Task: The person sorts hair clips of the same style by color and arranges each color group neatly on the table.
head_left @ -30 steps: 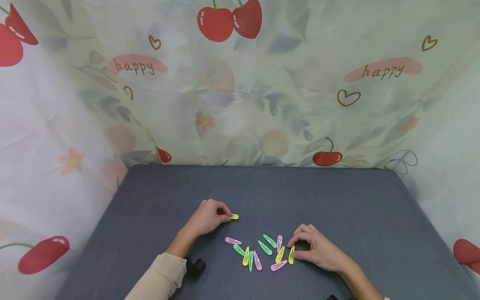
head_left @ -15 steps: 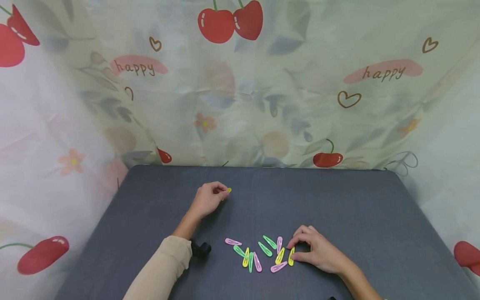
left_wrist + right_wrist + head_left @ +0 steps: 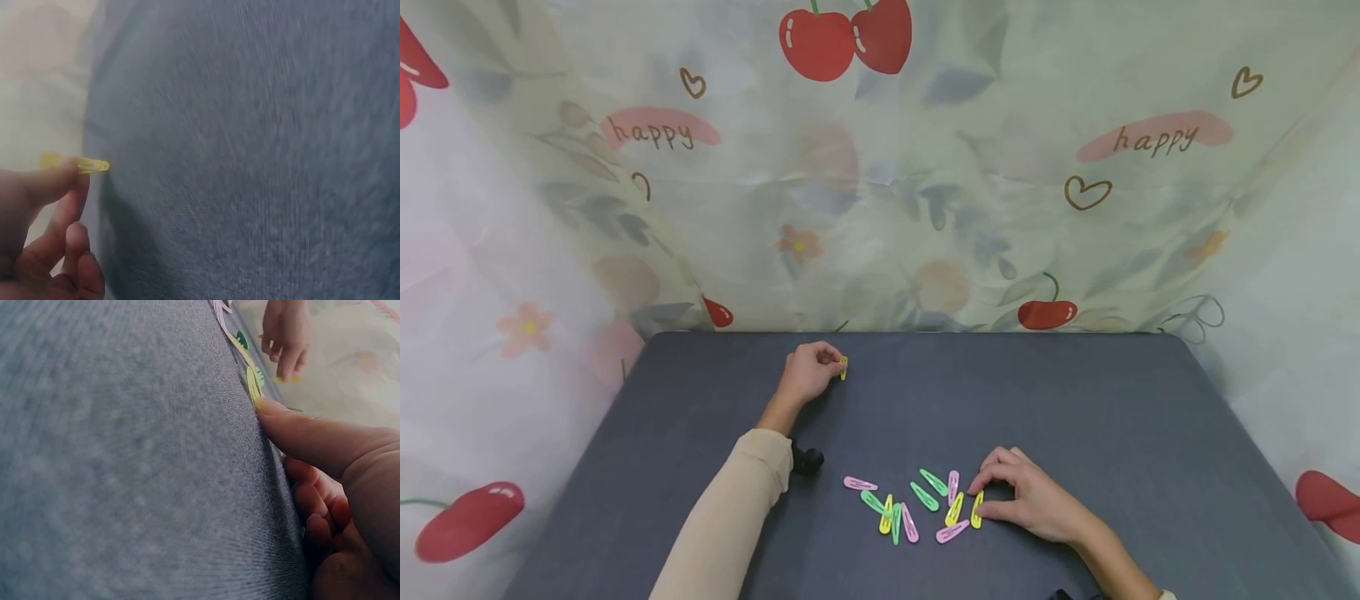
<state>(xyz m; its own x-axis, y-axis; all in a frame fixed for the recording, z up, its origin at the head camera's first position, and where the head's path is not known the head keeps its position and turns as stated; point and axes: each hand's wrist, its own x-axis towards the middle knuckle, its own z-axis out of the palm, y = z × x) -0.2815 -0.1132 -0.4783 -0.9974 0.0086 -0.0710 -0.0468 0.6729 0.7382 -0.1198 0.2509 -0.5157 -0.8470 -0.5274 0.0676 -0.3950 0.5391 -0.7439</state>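
Note:
Near the back of the dark table, my left hand pinches a yellow snap hair clip between thumb and fingertips. The left wrist view shows this clip sticking out past the thumb, narrow end toward the table. Lower right, my right hand has thumb and forefinger around another yellow hair clip, which lies on the table. In the right wrist view the thumb tip presses this clip. Just left of it lie a yellow clip and a pink clip.
Several more clips lie loosely in the front middle: green, pink and a crossed group with a yellow one. A patterned curtain hangs behind the dark grey table. A black wrist device sits on my left wrist.
My left hand has carried its yellow hair clip back and slightly left, toward the table's far edge; the clip now points downward. My right hand stays in place. The head view shifts slightly.

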